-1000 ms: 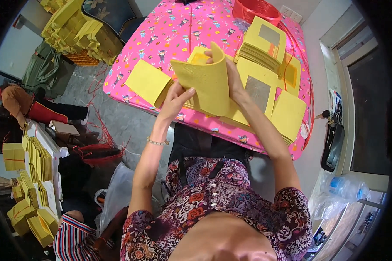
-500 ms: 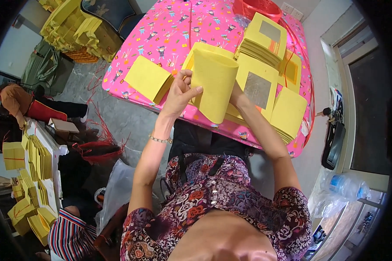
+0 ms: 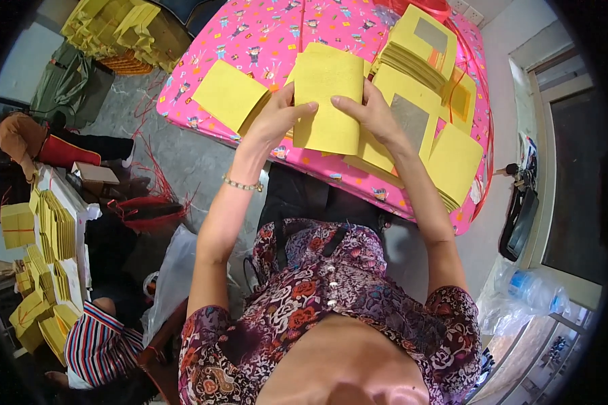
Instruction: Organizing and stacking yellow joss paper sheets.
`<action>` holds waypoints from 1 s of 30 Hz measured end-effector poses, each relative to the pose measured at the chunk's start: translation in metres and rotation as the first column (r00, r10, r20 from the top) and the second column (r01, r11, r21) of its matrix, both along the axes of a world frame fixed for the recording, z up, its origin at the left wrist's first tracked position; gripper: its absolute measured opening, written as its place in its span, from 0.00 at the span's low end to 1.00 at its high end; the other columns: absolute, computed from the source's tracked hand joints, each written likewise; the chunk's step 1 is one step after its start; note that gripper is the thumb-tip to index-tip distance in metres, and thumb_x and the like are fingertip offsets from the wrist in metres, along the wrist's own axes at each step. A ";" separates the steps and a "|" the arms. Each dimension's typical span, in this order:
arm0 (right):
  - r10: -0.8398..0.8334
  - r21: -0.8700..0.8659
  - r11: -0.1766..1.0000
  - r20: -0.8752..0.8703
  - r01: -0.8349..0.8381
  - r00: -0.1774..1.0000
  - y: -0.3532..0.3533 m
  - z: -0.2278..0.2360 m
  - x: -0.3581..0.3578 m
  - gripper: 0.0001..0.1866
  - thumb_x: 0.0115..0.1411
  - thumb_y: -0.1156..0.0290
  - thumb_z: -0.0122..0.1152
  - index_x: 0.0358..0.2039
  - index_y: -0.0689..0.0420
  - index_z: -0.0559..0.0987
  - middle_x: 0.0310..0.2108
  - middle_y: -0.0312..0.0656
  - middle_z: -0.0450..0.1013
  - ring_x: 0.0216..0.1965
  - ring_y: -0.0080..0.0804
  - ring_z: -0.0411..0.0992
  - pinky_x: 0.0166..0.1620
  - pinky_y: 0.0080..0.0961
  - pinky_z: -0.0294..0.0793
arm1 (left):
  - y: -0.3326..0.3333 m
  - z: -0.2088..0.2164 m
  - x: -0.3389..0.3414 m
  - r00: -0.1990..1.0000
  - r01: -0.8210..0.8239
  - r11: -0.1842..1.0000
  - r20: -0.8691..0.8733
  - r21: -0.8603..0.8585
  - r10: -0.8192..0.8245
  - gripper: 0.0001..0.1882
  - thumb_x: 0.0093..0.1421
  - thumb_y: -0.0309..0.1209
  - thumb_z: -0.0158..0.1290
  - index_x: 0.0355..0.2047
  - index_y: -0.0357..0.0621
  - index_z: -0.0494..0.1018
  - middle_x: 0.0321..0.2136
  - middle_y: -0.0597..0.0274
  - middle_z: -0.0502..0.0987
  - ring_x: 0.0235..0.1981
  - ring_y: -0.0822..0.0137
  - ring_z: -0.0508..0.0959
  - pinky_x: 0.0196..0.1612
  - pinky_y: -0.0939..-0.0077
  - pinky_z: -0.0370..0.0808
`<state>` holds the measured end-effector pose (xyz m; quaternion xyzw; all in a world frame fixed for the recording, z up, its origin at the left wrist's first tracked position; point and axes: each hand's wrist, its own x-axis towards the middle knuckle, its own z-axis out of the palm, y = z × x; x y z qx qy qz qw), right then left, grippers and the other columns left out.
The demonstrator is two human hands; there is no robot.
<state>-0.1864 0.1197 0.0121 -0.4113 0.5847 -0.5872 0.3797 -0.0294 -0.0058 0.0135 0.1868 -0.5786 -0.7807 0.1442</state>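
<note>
Between my two hands I hold a folded yellow paper piece (image 3: 327, 125) over the front edge of the table. My left hand (image 3: 279, 116) grips its left side, with the thumb lying on the front face. On the opposite side my right hand (image 3: 377, 116) holds it the same way, thumb on the front and fingers behind. To the left lies another folded yellow piece (image 3: 230, 94). Just right of my hands sits a stack of yellow sheets with a grey square (image 3: 409, 116) on top, and a further yellow stack (image 3: 456, 162) is beside it.
A pink patterned cloth covers the table (image 3: 250, 40). At its back right stand a tall yellow stack (image 3: 412, 50) and a red plastic basin (image 3: 429, 8). Red string (image 3: 490, 135) hangs along the right edge. On the left, people work at a white table (image 3: 81, 250) with yellow bundles.
The yellow piece was curved open and is now pressed flat. My right hand has come from behind it to grip its right side, thumb in front.
</note>
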 end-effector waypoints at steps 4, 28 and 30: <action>0.014 0.080 0.996 0.219 -0.033 0.976 0.003 -0.003 -0.005 0.27 0.56 0.67 0.63 0.53 0.65 0.65 0.44 0.43 0.72 0.43 0.26 0.73 0.46 0.24 0.73 | -0.001 0.004 -0.004 0.999 0.039 0.999 -0.004 0.008 -0.039 0.24 0.59 0.22 0.49 0.56 0.34 0.61 0.49 0.55 0.71 0.48 0.68 0.72 0.52 0.73 0.69; 0.111 -0.019 0.994 0.107 -0.110 0.988 0.022 0.004 -0.008 0.33 0.54 0.72 0.65 0.58 0.61 0.62 0.50 0.38 0.69 0.50 0.25 0.67 0.53 0.24 0.67 | 0.038 0.002 -0.007 0.968 -0.167 0.986 -0.192 -0.006 0.163 0.23 0.63 0.24 0.47 0.57 0.37 0.56 0.49 0.57 0.70 0.50 0.70 0.70 0.52 0.74 0.67; 0.106 -0.005 0.994 0.107 -0.106 0.989 0.023 0.006 -0.007 0.32 0.54 0.72 0.65 0.57 0.61 0.62 0.50 0.38 0.69 0.50 0.25 0.68 0.53 0.24 0.67 | 0.041 -0.001 -0.006 0.959 -0.183 0.982 -0.227 -0.054 0.167 0.22 0.64 0.25 0.46 0.57 0.38 0.55 0.49 0.58 0.69 0.51 0.71 0.69 0.52 0.75 0.67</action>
